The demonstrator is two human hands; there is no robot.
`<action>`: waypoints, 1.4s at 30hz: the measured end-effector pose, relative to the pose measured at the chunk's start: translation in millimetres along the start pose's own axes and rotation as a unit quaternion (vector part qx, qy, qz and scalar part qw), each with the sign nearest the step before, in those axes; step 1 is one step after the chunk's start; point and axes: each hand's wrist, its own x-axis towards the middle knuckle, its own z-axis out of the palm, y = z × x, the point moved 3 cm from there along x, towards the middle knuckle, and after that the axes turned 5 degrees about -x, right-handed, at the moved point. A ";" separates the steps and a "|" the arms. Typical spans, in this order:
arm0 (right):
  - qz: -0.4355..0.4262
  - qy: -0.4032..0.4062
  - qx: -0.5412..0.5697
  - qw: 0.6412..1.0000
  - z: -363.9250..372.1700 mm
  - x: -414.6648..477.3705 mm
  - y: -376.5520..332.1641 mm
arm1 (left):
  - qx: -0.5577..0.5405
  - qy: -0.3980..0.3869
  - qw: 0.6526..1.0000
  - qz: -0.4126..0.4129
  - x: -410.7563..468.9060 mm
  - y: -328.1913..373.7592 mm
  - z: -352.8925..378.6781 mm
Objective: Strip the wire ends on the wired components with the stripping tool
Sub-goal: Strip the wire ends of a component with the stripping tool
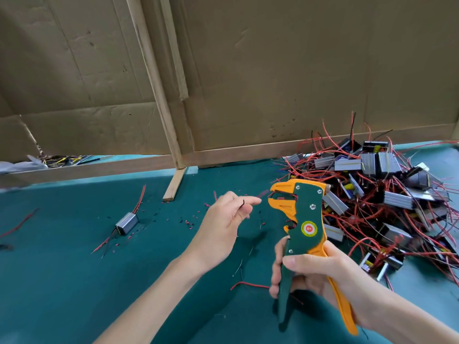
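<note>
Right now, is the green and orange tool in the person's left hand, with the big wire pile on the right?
No. The head view shows the green and orange tool in the right hand, not the left hand. The big wire pile is on the right.

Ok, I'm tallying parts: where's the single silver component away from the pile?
Head view: the silver component lies on the green mat, left of the left hand and far from the pile.
</note>
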 end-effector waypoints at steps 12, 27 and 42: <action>0.040 -0.016 0.006 0.999 0.2 -1.0 -2.0 | -0.164 0.107 0.980 0.037 -4.7 4.2 -2.2; 0.030 -0.062 -0.013 0.998 -1.2 -4.8 -2.9 | -0.146 -0.022 0.989 0.017 0.7 21.6 -17.1; 0.006 -0.020 0.101 0.995 -5.2 5.7 8.9 | -0.112 0.163 0.978 0.065 39.6 42.9 -32.9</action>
